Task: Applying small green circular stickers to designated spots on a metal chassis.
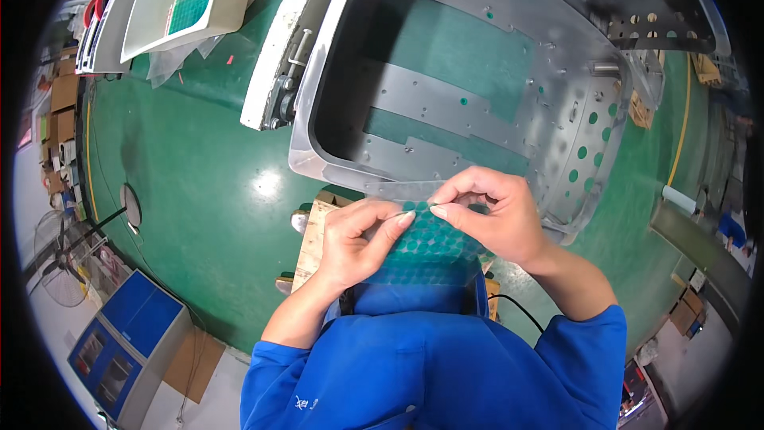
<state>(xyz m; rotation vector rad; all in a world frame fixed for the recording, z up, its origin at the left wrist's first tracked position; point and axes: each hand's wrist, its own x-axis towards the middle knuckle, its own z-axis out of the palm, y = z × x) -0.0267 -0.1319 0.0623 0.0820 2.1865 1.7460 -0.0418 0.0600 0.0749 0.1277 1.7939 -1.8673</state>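
Nearest the camera, blue work sleeves rise from the lower edge. Both hands meet over a clear backing sheet of round green adhesive dots, held just above the chest. The left hand supports the sheet from the left, thumb and forefinger pressed together at its upper edge. The right hand pinches at the same spot, fingertips closed on what appears to be a single dot; the dot itself is too small to confirm. Beneath the hands sits a wooden pallet. Beyond stands a large bare-metal housing, open inside, its walls perforated, several holes showing green. A white panel leans beside it. Further left, a white tray rests on the green floor. A blue cabinet stands at lower left.
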